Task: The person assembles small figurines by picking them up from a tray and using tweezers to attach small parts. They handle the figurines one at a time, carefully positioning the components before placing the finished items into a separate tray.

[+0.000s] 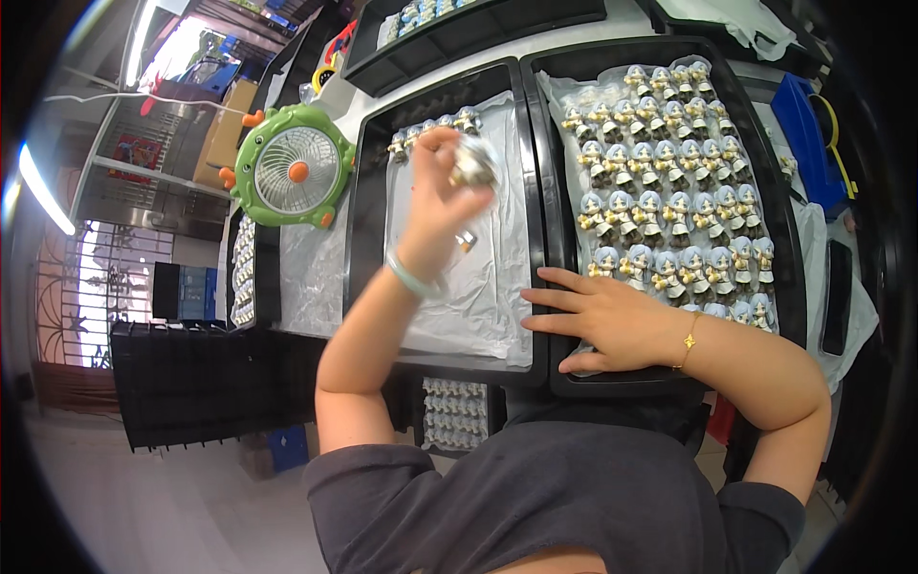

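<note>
We have one figurine [475, 165] pinched above the left tray [459, 368].
Our left hand [435, 196] clamps it between thumb and fingers; motion blur hides its detail. Under it, a crinkled translucent plastic sheet [459, 311] lines the rigid black tray, with a short figurine row [466, 121] at the far end. Our right hand [607, 320] lies palm down, fingers spread apart, at the near-left corner of the matching right tray [626, 386], where glossy, round-headed, pale-blue-haired figurines [677, 206] stand in rows.

Blurry figurine [475, 165] in left hand [435, 206]
</note>
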`<state>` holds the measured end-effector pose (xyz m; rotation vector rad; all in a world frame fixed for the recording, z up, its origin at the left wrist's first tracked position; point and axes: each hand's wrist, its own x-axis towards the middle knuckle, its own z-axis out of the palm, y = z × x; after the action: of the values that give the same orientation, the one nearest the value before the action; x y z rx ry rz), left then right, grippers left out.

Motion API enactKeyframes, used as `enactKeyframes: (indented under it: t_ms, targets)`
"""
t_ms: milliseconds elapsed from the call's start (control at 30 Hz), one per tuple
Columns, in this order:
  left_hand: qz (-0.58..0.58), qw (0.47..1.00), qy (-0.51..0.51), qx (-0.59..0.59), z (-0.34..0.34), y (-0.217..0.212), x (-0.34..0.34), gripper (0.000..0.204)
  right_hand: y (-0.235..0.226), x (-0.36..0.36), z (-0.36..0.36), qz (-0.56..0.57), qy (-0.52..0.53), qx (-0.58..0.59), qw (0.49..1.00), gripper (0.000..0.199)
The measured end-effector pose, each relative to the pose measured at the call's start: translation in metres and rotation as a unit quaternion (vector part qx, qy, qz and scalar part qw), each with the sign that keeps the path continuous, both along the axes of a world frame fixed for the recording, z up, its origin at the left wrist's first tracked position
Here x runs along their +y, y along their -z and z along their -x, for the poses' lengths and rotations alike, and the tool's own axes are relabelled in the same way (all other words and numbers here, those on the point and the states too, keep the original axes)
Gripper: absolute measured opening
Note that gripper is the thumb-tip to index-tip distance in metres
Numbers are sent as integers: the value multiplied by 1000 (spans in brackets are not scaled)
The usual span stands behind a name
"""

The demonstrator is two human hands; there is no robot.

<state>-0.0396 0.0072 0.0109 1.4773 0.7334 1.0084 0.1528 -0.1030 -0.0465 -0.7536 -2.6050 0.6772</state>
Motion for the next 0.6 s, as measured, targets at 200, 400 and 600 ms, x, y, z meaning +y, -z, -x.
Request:
enactKeyframes:
  t_ms: [200, 400, 600]
  targets:
    - [-263, 887, -189, 329, 24, 50, 145, 64, 1, -1, 4, -6, -8, 4, 1000, 53]
    - [-262, 795, -181, 516, 13, 121, 184, 66, 4, 0, -1, -2, -1, 3, 1000, 53]
    - [-232, 777, -199, 551, 13, 131, 182, 68, 6, -2, 0, -1, -2, 8, 1000, 53]
